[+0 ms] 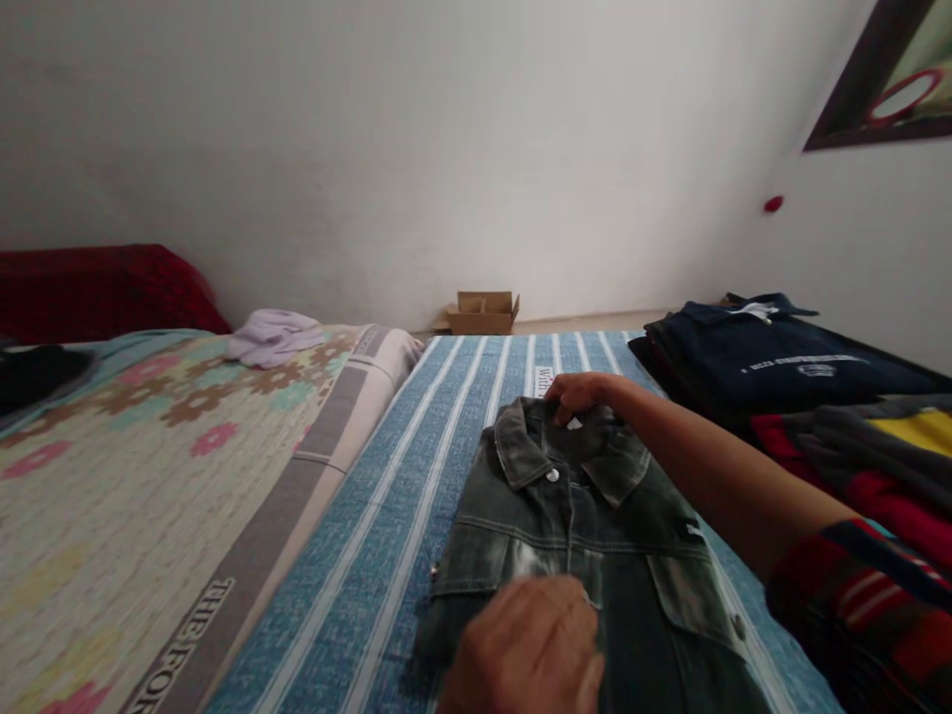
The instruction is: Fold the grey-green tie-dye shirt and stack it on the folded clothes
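we have the denim jacket [587,555] lying flat on the blue striped bed [416,466], at about 6 o'clock in view. our right hand [576,395] pinches its collar at 12 o'clock, fingers closed on the cloth. our left hand [532,645] presses flat on the front, fingers loosely curled, gripping nothing.

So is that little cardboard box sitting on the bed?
No, the cardboard box sits on the floor against the wall, beyond the striped bed.

"THE FOR…" on grey mattress border [194,635], cut off, white print on navy shirt [803,365] unreadable
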Tool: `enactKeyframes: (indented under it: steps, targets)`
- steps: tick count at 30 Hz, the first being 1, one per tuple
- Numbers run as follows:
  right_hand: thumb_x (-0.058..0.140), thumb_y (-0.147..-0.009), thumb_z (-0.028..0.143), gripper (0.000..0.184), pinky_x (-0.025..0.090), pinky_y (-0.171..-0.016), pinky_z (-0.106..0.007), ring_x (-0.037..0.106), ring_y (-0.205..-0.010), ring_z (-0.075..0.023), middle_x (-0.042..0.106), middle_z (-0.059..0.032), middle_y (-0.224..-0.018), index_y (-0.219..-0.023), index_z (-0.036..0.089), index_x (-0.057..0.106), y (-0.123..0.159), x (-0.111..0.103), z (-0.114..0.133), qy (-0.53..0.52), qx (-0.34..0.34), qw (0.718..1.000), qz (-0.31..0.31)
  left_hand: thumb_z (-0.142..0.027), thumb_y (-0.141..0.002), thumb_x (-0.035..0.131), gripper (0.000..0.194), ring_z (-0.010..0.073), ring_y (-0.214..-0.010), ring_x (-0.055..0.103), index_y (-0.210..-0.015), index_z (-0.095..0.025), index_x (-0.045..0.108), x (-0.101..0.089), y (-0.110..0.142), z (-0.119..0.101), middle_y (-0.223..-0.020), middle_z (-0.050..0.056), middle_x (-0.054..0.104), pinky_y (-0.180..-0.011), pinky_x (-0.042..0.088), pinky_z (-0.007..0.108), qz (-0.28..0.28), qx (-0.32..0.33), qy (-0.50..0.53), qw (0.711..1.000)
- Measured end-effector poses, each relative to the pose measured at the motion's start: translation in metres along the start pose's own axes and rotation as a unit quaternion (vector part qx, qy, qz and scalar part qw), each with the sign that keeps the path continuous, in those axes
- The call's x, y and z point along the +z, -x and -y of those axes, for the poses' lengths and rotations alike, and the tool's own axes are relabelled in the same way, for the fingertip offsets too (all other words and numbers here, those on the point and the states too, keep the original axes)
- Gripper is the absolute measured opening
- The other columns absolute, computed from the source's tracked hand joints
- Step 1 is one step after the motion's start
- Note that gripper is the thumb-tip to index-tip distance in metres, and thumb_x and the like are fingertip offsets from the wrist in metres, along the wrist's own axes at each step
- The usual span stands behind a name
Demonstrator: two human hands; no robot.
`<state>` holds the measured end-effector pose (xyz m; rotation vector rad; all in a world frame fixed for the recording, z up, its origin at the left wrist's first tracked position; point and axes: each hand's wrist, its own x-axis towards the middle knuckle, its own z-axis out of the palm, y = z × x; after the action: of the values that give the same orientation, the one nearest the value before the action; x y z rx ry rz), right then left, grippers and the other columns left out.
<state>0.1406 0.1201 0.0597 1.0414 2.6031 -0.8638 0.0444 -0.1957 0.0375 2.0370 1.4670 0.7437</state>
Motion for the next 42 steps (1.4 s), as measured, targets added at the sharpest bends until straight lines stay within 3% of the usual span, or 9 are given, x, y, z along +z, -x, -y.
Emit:
enactKeyframes:
  steps: [2,5,12,16,19,23,32,38,42]
  targets:
    - [0.063,-0.066,0.014,0.024,0.044,-0.057,-0.019,0.061,-0.064,-0.0131,0.070,0.0009,-0.072,-0.087,0.018,0.074,0.000,0.001,-0.001,0.028,0.008,0.999,-0.028,-0.027,-0.084,0.049,0.026,0.0284,-0.110,0.058,-0.105,-0.020,0.062,0.000,-0.025,0.000,-0.113,0.013,0.064,-0.098,0.044,0.047,-0.037,0.031,-0.137,0.989]
    - [0.062,-0.069,0.016,0.021,0.042,-0.058,-0.019,0.059,-0.066,-0.0126,0.069,-0.0001,-0.072,-0.086,0.018,0.074,0.001,0.008,0.000,0.072,0.026,0.993,-0.087,-0.029,-0.081,0.057,0.033,0.0326,-0.112,0.056,-0.109,-0.012,0.059,0.009,-0.047,0.005,-0.118,0.018,0.060,-0.097,0.045,0.050,-0.054,0.003,-0.253,0.966]
    - [0.051,-0.082,0.022,0.022,0.039,-0.067,-0.027,0.060,-0.083,-0.0215,0.068,-0.0118,-0.091,-0.088,0.016,0.071,0.049,0.027,0.033,0.135,0.034,0.964,-0.225,-0.032,-0.079,0.062,0.040,0.0326,-0.114,0.054,-0.112,-0.010,0.057,0.022,-0.043,0.019,-0.123,0.019,0.057,-0.096,0.046,0.048,-0.059,0.006,-0.273,0.960]
    - [0.054,-0.083,0.037,0.023,0.034,-0.059,-0.025,0.059,-0.072,-0.0170,0.067,-0.0044,-0.079,-0.079,0.021,0.070,0.087,0.048,0.046,0.136,-0.002,0.968,-0.211,-0.033,-0.080,0.060,0.041,0.0327,-0.115,0.053,-0.114,-0.009,0.057,0.022,-0.042,0.018,-0.124,0.020,0.056,-0.097,0.046,0.049,-0.065,0.004,-0.271,0.960]
    - [0.059,-0.079,0.044,0.026,0.031,-0.055,-0.025,0.059,-0.070,-0.0175,0.067,-0.0060,-0.076,-0.073,0.020,0.069,0.099,0.064,0.045,0.149,0.005,0.972,-0.182,-0.033,-0.080,0.060,0.040,0.0324,-0.116,0.052,-0.112,-0.010,0.057,0.022,-0.043,0.015,-0.125,0.019,0.056,-0.098,0.044,0.049,-0.064,-0.009,-0.261,0.963]
    - [0.059,-0.079,0.046,0.029,0.032,-0.056,-0.026,0.060,-0.071,-0.0192,0.068,-0.0085,-0.080,-0.072,0.019,0.069,0.096,0.078,0.043,0.140,0.012,0.971,-0.191,-0.034,-0.079,0.061,0.040,0.0316,-0.117,0.051,-0.112,-0.012,0.057,0.021,-0.042,0.013,-0.126,0.018,0.056,-0.099,0.043,0.049,-0.059,-0.022,-0.248,0.967]
    - [0.055,-0.081,0.023,0.015,0.032,-0.056,-0.025,0.059,-0.069,-0.0164,0.067,-0.0051,-0.074,-0.071,0.019,0.066,0.088,0.087,0.035,0.090,0.020,0.970,-0.226,-0.039,-0.078,0.061,0.044,0.0329,-0.121,0.049,-0.115,-0.015,0.055,0.024,-0.041,0.015,-0.133,0.018,0.050,-0.098,0.043,0.048,-0.060,-0.049,-0.241,0.967]
    - [0.053,-0.078,0.022,0.015,0.030,-0.055,-0.026,0.059,-0.069,-0.0185,0.066,-0.0062,-0.073,-0.071,0.019,0.065,0.086,0.094,0.023,0.080,0.040,0.970,-0.226,-0.043,-0.079,0.058,0.062,0.0365,-0.128,0.040,-0.128,-0.007,0.049,0.025,-0.046,0.017,-0.136,0.025,0.044,-0.103,0.036,0.051,-0.003,-0.092,-0.228,0.969]
    - [0.053,-0.080,0.025,0.016,0.031,-0.057,-0.026,0.059,-0.069,-0.0179,0.066,-0.0054,-0.073,-0.072,0.018,0.065,0.089,0.091,0.023,0.061,0.014,0.972,-0.228,-0.048,-0.079,0.054,0.062,0.0363,-0.128,0.039,-0.129,-0.012,0.050,0.016,-0.052,0.012,-0.140,0.019,0.043,-0.102,0.036,0.053,0.013,-0.099,-0.218,0.971]
